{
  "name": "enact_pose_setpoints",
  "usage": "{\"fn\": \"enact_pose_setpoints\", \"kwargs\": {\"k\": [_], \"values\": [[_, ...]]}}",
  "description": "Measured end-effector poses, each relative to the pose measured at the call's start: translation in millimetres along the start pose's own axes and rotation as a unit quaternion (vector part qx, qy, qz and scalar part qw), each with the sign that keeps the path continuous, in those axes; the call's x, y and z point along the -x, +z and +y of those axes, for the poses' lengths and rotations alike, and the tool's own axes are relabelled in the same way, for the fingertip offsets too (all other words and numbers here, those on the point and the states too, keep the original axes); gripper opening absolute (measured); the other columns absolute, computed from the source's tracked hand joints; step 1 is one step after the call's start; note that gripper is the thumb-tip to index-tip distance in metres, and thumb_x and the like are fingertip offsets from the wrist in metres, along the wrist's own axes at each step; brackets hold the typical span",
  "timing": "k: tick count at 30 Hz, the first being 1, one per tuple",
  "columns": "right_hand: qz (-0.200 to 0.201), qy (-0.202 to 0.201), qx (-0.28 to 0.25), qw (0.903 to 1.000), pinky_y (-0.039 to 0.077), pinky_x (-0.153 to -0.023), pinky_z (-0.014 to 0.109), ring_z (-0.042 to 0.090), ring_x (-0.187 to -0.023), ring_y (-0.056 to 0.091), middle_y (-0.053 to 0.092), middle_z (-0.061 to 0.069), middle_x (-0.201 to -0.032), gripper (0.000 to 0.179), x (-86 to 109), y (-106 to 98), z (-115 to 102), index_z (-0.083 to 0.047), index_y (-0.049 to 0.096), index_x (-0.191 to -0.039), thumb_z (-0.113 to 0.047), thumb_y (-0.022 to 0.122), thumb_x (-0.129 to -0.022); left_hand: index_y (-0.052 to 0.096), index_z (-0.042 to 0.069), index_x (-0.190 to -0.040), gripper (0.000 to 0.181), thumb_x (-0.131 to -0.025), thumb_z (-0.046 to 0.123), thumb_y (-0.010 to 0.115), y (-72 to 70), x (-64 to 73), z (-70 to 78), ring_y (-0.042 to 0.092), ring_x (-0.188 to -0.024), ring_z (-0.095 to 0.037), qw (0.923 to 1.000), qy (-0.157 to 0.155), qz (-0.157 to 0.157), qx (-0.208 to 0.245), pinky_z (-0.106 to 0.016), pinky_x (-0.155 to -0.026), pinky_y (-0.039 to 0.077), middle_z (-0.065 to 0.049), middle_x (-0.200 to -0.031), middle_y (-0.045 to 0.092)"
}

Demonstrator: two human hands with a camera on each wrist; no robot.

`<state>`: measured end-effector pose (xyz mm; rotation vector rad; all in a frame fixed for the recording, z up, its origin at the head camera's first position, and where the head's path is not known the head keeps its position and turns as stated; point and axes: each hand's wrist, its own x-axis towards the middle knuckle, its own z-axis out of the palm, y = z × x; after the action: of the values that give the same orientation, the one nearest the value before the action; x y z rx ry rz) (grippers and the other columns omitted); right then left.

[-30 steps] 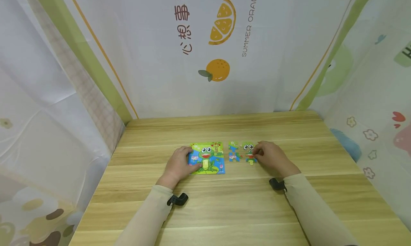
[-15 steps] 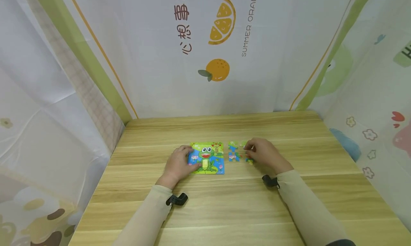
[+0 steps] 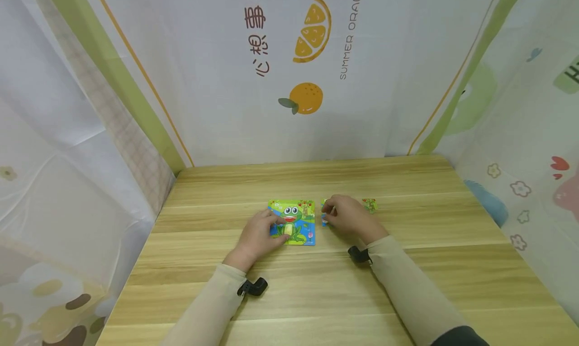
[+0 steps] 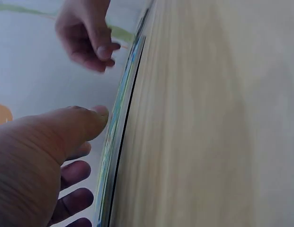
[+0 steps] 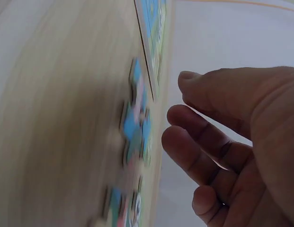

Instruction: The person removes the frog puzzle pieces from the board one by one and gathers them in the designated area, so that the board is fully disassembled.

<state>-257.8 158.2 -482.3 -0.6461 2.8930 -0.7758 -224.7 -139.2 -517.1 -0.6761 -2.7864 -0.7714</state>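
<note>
A square frog jigsaw puzzle (image 3: 304, 228) lies on the table, its picture looking assembled. My left hand (image 3: 259, 235) is over its left side, fingers relaxed. In the left wrist view, my left thumb (image 4: 92, 120) reaches to the puzzle's edge; whether it touches is unclear. Right of the board, my right hand (image 3: 353, 219) hovers above loose jigsaw pieces, hiding most from the head view. The right wrist view has a gap between thumb and fingers (image 5: 177, 142), with nothing held. Several blue and green pieces (image 5: 132, 123) lie below that hand.
Another loose piece with a tree printed on it (image 3: 370, 205) lies to the right of my right hand. The wooden table (image 3: 298, 296) meets a white printed curtain (image 3: 217, 115) at its back edge. More fabric hangs at both sides.
My right hand has moved left, from the right-hand loose pieces to above the left-hand ones, uncovering the tree piece. My left hand has shifted slightly right over the puzzle.
</note>
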Motion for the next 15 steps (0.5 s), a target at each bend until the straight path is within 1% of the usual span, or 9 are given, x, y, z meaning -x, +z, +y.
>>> {"fn": "enact_pose_setpoints", "kwargs": {"k": [2,5,8,11,15], "values": [[-0.004,-0.005,0.003,1.0,0.058,-0.082,0.034,0.013,-0.091,0.065,0.07,-0.005,-0.105,0.018,-3.0,3.4,-5.8,-0.011,0.078,-0.113,-0.019,0.077,-0.097,0.08,0.019,-0.113,0.037,-0.084,0.04,0.089,1.9,1.1,3.0,0.049,-0.082,-0.011,0.9999,0.006,-0.01,0.0,-0.029,-0.07,0.048,0.009,-0.096,0.06],[-0.012,-0.009,0.001,0.9999,0.058,-0.082,0.034,0.012,-0.092,0.064,0.069,-0.005,-0.105,0.021,-7.2,9.4,-11.4,-0.01,0.078,-0.116,-0.019,0.077,-0.097,0.08,0.02,-0.112,0.036,-0.083,0.04,0.089,4.9,2.3,6.2,0.053,-0.087,-0.009,0.9998,0.017,-0.013,-0.005,-0.028,-0.074,0.051,0.01,-0.099,0.06],[-0.016,-0.002,0.002,0.9999,0.057,-0.084,0.032,0.009,-0.092,0.064,0.068,-0.008,-0.106,0.025,-10.3,15.7,-15.3,-0.013,0.077,-0.119,-0.025,0.078,-0.097,0.08,0.021,-0.109,0.034,-0.083,0.039,0.09,7.0,2.8,8.6,0.058,-0.094,-0.011,0.9995,0.029,-0.008,-0.005,-0.031,-0.078,0.054,0.01,-0.102,0.062],[-0.016,0.004,0.005,0.9999,0.057,-0.083,0.031,0.008,-0.093,0.063,0.066,-0.01,-0.105,0.03,-12.6,20.6,-18.5,-0.014,0.077,-0.122,-0.029,0.078,-0.096,0.081,0.022,-0.106,0.03,-0.082,0.037,0.091,7.8,2.6,10.3,0.06,-0.096,-0.014,0.9993,0.037,-0.007,-0.001,-0.034,-0.08,0.055,0.01,-0.102,0.063],[-0.015,0.001,0.009,0.9998,0.055,-0.084,0.029,0.008,-0.094,0.061,0.063,-0.009,-0.104,0.036,-15.5,25.9,-22.0,-0.014,0.076,-0.126,-0.033,0.079,-0.096,0.082,0.022,-0.106,0.025,-0.084,0.033,0.09,7.6,1.6,11.6,0.061,-0.1,-0.016,0.9986,0.05,-0.015,0.01,-0.037,-0.085,0.055,0.008,-0.105,0.065]]}}
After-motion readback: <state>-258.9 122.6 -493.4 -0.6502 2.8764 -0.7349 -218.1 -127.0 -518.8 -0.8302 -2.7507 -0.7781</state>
